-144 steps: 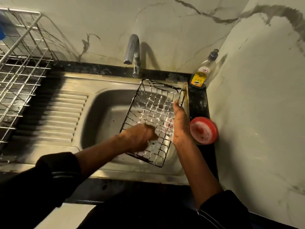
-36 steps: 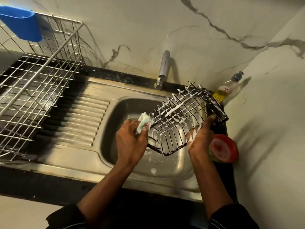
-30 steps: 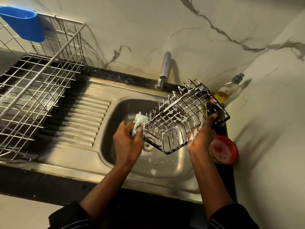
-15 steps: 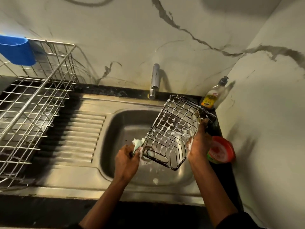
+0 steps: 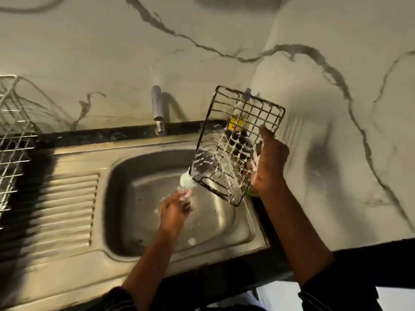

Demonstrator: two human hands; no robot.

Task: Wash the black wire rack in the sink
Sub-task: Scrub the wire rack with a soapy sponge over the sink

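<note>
Your right hand (image 5: 269, 162) now holds the black wire rack (image 5: 235, 142) higher and more upright than half a second ago. Its thumb is hooked over the front of the rack's right edge, and the fingers are wrapped behind the wires. The rack stands tilted over the right side of the sink (image 5: 125, 198), clear of the basin floor. Its top edge is now up in front of the wall, and the soap bottle (image 5: 238, 117) shows through its grid. Your left hand (image 5: 175, 209) drops lower than it was, its fingers closed round the soapy sponge (image 5: 186, 181). The sponge sits at the rack's lower left corner; the blur keeps you from telling whether it touches the wire or is just beside it. White suds cling to the lower rows, while the top rows look nearly bare of foam. Standing the rack up seems to open its outer frame and corners to the sponge, so you are likely still scrubbing. No water shows at the tap (image 5: 157, 108), so the rinse is yet to come.
</note>
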